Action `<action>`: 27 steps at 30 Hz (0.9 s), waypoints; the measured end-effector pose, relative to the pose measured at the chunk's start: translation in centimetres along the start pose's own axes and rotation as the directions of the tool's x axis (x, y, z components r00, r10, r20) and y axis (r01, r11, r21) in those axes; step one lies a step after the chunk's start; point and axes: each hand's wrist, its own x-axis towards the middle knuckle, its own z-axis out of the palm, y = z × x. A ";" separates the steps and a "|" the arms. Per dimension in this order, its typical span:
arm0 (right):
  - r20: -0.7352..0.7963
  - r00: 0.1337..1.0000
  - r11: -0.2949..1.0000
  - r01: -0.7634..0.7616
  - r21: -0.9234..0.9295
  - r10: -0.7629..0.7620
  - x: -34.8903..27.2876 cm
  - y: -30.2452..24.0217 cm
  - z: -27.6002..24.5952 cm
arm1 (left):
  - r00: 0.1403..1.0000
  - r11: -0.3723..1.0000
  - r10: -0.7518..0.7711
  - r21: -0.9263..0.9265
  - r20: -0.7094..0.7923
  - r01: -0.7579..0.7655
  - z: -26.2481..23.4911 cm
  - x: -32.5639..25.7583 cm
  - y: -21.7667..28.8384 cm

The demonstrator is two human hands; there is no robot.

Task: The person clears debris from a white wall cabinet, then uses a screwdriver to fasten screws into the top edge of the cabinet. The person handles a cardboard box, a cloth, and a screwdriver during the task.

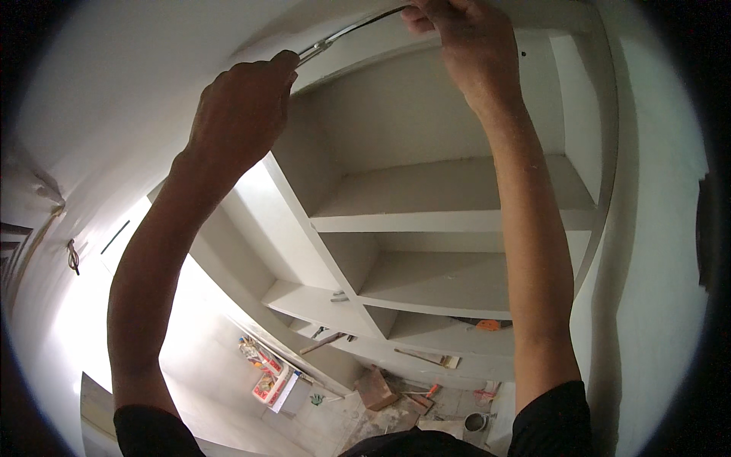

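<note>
Metal rod [358, 29], thin and dark with a pale fitting near its left end, runs slantwise along the top front edge of the white shelving unit [457, 198], high above the person's head. Left hand [242, 114] is closed in a fist around the rod's lower left end; the fingers are turned away, so only the back of the hand and knuckles show. Right hand [457, 38] is up at the rod's other end, fingers curled and pinching it against the unit's top edge; the rod's tip is lost behind those fingers.

Far left, a small dark hook or loop [73, 256] hangs on the pale wall, too small to make out. Both forearms rise from the lower edge and cross in front of the shelves, covering parts of the upright divider [293, 228] and the right side panel. Between the arms, low down, the floor holds a colourful carton [268, 383], a brick-coloured block [375, 388] and scattered debris. A flat strip [426, 356] lies on the lowest shelf, an orange object [488, 325] peeks out above it, mostly hidden by the shelf edge. A small tin [475, 421] sits beside the right sleeve.
</note>
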 end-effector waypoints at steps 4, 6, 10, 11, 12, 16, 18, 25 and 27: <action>0.019 0.999 0.995 0.034 0.090 -0.036 -0.1 0.7 0.3 | 0.997 0.992 0.066 0.111 -0.049 -0.060 0.9 0.6 -0.3; 0.019 0.999 0.995 0.046 0.091 -0.048 -0.4 0.2 0.6 | 0.995 0.981 0.089 0.174 -0.038 -0.081 0.8 1.1 -0.6; -0.010 1.000 1.000 0.015 0.007 -0.015 -0.1 -0.2 0.0 | 1.000 0.989 0.013 0.148 0.022 -0.016 0.2 0.8 0.4; -0.018 0.999 0.998 -0.034 0.054 0.035 -0.4 -0.7 0.3 | 0.999 0.993 -0.026 0.114 0.029 0.022 0.1 0.3 0.5; -0.024 0.996 0.991 -0.083 0.101 0.086 -0.6 -1.0 0.5 | 1.000 0.993 -0.018 0.120 0.016 0.016 0.3 0.3 0.3; -0.017 1.000 1.000 -0.015 -0.012 0.015 -0.2 -0.8 0.0 | 0.999 0.992 -0.029 0.121 0.024 0.026 0.3 0.9 -0.1; -0.033 0.999 1.000 0.008 -0.023 -0.009 -0.4 -1.2 0.4 | 1.000 0.989 -0.001 0.145 0.014 -0.001 0.4 1.1 -0.3; -0.030 0.998 0.996 -0.046 0.070 0.048 0.4 0.3 0.0 | 1.000 0.983 0.014 0.182 0.007 -0.015 -0.2 0.6 0.6; -0.049 0.997 0.993 -0.046 0.113 0.052 -0.1 -0.6 0.5 | 1.000 0.985 -0.005 0.173 0.019 0.002 0.1 0.4 0.3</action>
